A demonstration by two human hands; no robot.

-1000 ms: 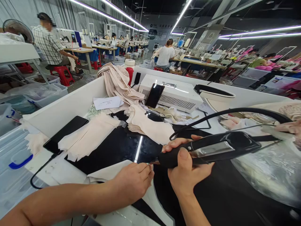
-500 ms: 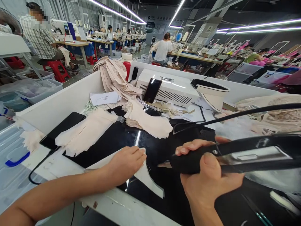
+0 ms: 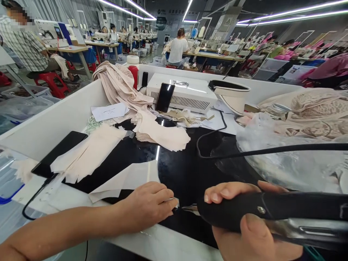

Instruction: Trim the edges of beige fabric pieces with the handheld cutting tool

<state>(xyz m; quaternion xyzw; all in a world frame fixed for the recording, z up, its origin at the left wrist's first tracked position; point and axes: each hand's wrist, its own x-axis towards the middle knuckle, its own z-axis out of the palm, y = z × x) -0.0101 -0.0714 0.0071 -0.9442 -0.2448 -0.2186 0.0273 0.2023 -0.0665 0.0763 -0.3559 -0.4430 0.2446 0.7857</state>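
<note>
Gripping a black tool (image 3: 296,208) in the right hand (image 3: 251,235), over the black worktop (image 3: 187,174).
Points its metal tip (image 3: 191,209) left, long axis nearly level across the lower right; pinches a small pale piece (image 3: 176,201) in the left hand (image 3: 149,203), near that tip, with hands apart.

The left hand (image 3: 149,203) is bare, with rounded knuckles and slim, tapering fingers; the left forearm (image 3: 67,226) is bare too, smooth and narrowing towards the wrist. The right hand (image 3: 252,235) is also bare; its fingernails are short, its thumb broad and rounded.
</note>
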